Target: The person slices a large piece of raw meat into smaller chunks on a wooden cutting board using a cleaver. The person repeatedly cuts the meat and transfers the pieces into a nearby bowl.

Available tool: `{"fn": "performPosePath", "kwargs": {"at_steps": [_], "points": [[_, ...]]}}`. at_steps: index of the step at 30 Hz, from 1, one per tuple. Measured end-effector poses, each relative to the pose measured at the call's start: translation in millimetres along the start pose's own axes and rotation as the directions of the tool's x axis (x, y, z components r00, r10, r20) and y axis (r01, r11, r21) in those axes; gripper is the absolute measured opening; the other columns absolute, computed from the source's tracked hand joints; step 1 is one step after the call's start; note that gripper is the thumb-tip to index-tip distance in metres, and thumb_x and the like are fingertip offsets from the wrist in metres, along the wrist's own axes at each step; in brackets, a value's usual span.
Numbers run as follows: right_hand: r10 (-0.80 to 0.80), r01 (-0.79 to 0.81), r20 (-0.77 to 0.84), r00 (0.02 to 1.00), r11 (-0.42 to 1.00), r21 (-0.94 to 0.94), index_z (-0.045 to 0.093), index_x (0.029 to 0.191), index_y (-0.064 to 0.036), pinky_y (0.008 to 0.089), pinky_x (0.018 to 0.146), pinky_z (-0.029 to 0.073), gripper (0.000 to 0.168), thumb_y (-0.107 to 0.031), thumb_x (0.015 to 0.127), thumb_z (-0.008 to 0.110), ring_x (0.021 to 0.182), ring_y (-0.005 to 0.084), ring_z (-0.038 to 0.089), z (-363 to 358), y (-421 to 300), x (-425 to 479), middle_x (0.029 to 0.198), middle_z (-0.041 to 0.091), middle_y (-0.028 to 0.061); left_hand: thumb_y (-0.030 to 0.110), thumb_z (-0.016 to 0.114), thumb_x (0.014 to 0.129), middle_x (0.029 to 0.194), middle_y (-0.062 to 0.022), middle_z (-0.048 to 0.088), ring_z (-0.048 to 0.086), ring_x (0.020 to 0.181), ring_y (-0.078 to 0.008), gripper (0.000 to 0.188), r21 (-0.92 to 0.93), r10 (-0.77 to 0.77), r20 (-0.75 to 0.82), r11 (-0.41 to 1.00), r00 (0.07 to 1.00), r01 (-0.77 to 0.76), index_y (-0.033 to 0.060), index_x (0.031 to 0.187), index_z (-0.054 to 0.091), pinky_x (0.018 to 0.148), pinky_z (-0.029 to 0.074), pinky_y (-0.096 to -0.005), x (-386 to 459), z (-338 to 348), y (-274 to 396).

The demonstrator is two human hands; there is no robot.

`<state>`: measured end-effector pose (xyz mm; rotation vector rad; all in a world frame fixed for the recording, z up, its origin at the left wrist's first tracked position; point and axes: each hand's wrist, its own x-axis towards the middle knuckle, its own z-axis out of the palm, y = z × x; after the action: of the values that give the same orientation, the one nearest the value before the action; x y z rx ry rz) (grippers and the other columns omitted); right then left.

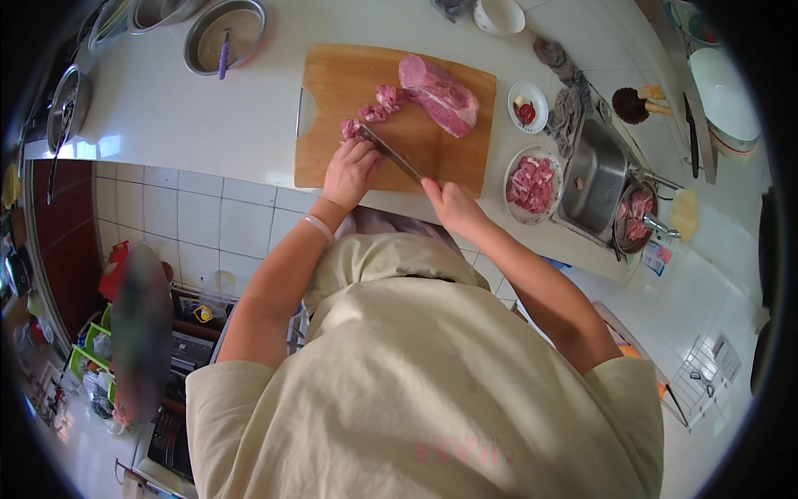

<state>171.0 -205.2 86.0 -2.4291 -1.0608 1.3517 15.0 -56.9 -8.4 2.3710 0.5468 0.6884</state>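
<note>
My right hand (458,206) grips a kitchen knife (396,156), its blade slanting up and left across a wooden cutting board (336,75). At the board's lower left, my left hand (353,171) is bent over the board beside the blade; its fingertips are partly hidden, and I cannot tell whether meat is held under them. A small piece of raw meat (350,128) lies just past the fingers and the blade tip. Farther up are several cut chunks (385,103), next to a large block of raw meat (439,93).
Right of the board are a bowl of cut meat (531,187), a small dish (519,123) with red chillies, and a steel sink (592,174). A pan of meat (639,215) sits by the faucet. At upper left stands a metal bowl (198,47) of cloudy liquid with a purple-handled utensil (224,59).
</note>
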Motion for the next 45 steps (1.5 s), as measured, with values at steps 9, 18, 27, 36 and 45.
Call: {"fn": "performPosePath", "kwargs": {"at_steps": [9, 18, 27, 36, 45], "points": [[-0.008, 0.011, -0.049, 0.999, 0.999, 0.042, 0.069, 0.089, -0.004, 0.0508, 0.075, 0.048, 0.062, -0.055, 0.096, 0.035, 0.087, 0.0448, 0.061, 9, -3, 16, 0.083, 0.064, 0.0271, 0.012, 0.067, 0.076, 0.096, -0.004, 0.06, 0.057, 0.09, -0.024, 0.011, 0.127, -0.007, -0.062, 0.992, 0.998, 0.015, 0.009, 0.086, 0.063, 0.076, 0.048, -0.0362, 9, 1, -11], [0.025, -0.029, -0.096, 0.995, 0.999, -0.043, 0.067, 0.076, 0.004, 0.0492, 0.074, 0.05, 0.07, -0.056, 0.095, 0.036, 0.085, 0.0444, 0.063, 12, -35, 51, 0.079, 0.062, 0.0311, 0.013, 0.067, 0.076, 0.092, -0.0038, 0.059, 0.056, 0.089, -0.0234, 0.011, 0.158, 0.017, -0.032, 0.987, 0.999, -0.012, 0.0084, 0.083, 0.061, 0.075, 0.047, -0.0361, 9, 1, -9], [-0.009, 0.002, -0.126, 0.992, 0.998, -0.055, 0.067, 0.08, 0.005, 0.0498, 0.074, 0.05, 0.075, -0.06, 0.094, 0.032, 0.085, 0.0454, 0.063, 14, -42, 52, 0.079, 0.064, 0.0296, 0.012, 0.066, 0.075, 0.093, -0.0037, 0.059, 0.056, 0.091, -0.0229, 0.01, 0.132, 0.049, -0.006, 0.99, 0.999, -0.048, 0.0085, 0.084, 0.061, 0.076, 0.047, -0.0369, 5, 7, -8], [0.081, -0.086, -0.128, 0.988, 0.996, -0.033, 0.066, 0.079, 0.006, 0.0495, 0.076, 0.049, 0.077, -0.062, 0.093, 0.033, 0.086, 0.0446, 0.063, 19, 2, 34, 0.079, 0.064, 0.0294, 0.009, 0.065, 0.075, 0.095, -0.0042, 0.061, 0.058, 0.095, -0.0244, 0.018, 0.117, 0.062, -0.073, 0.992, 0.995, -0.053, 0.009, 0.093, 0.065, 0.079, 0.048, -0.0367, -4, -6, -15], [-0.046, 0.046, -0.004, 0.999, 0.989, 0.139, 0.066, 0.086, 0.002, 0.0449, 0.071, 0.047, 0.06, -0.051, 0.097, 0.039, 0.074, 0.0403, 0.062, -2, -13, -12, 0.071, 0.062, 0.0239, 0.009, 0.069, 0.073, 0.092, -0.0029, 0.063, 0.057, 0.088, -0.0237, 0.012, 0.088, -0.052, -0.139, 0.994, 0.989, 0.064, 0.0092, 0.085, 0.067, 0.077, 0.047, -0.0368, -12, -30, -7]]}}
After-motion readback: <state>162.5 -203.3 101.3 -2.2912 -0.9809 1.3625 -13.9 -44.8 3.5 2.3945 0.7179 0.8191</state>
